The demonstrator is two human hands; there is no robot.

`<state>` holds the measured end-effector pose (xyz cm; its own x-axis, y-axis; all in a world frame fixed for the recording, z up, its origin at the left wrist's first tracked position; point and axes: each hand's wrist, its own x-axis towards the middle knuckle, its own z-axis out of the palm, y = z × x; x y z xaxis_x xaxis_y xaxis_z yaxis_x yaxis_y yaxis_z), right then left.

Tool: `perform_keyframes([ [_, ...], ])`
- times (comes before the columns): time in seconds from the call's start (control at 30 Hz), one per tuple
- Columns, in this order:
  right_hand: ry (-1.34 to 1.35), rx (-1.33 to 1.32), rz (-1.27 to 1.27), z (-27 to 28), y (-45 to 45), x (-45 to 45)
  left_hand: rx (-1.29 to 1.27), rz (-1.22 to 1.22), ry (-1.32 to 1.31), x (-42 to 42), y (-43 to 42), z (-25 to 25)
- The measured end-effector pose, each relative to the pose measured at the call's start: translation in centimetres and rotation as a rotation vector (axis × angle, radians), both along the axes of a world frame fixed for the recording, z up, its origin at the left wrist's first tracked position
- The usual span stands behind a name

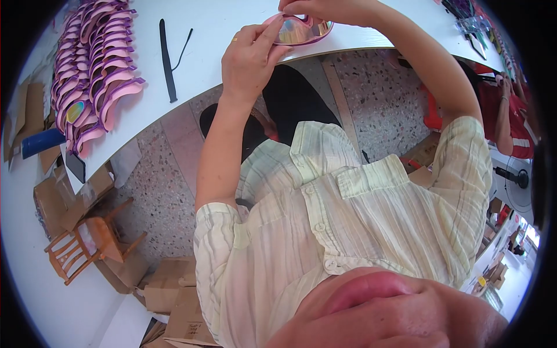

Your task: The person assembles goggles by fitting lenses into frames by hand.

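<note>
Mirrored goggles (297, 32) with a pink rim are between the person's 2 hands, over the near edge of the white bench (203, 35). Their long axis runs left to right, roughly along that edge. The left hand (249, 61) is on their left end, its grip narrow around it, fingers over the frame and thumb toward the lower rim. The right hand (325, 8) reaches in from the right, above the lens, its fingertips at the upper rim near the left hand's fingers. The picture's top cuts this hand close, so I cannot tell whether its grip pinches the rim or only touches it. Both hands are right at the goggles, neither clearly nearer.

Left of the left hand, well apart from it, a black strap (166, 64) lies with its length pointing toward the near edge, a thin black cord (183, 49) beside it. Farther left, pink goggle frames (119, 64) overlap in 2 long rows toward the bench's left end. A dark phone (76, 166) is at the near-left corner. At the right end are small coloured goods (464, 14), too blurred to name, near a person in red (515, 124).
</note>
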<state>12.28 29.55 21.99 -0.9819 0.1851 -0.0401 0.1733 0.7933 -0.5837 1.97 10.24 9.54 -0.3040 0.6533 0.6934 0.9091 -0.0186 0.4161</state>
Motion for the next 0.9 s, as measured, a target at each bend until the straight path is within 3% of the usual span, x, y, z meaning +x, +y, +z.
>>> perform_keyframes([
  [0.2, -0.302, -0.098, 0.057, 0.9, 0.8, -1.7, 0.082, -0.026, 0.097, -0.4, 0.5, -0.6],
  [0.3, -0.35, 0.016, 0.111, 0.9, 0.6, -2.1, 0.068, -0.019, 0.102, -0.3, 0.2, -0.5],
  [0.43, -0.093, 0.31, 0.118, -0.3, -1.2, -0.8, 0.05, -0.003, 0.1, -0.4, 0.1, -0.7],
  [0.53, 0.154, 0.301, 0.152, -1.8, -0.5, 0.1, 0.023, -0.003, 0.076, -0.4, 0.2, -0.6],
  [0.63, 0.209, 0.061, -0.145, -1.3, -1.7, 1.8, 0.004, -0.005, 0.045, -0.5, 0.2, -0.4],
  [0.73, 0.275, -0.002, -0.201, -2.2, -2.6, 3.2, 0.003, -0.001, 0.06, -0.5, 0.3, -0.4],
  [0.9, 0.37, 0.175, -0.081, -4.1, -2.2, 2.3, -0.015, 0.013, 0.083, -0.5, 0.3, -0.5],
])
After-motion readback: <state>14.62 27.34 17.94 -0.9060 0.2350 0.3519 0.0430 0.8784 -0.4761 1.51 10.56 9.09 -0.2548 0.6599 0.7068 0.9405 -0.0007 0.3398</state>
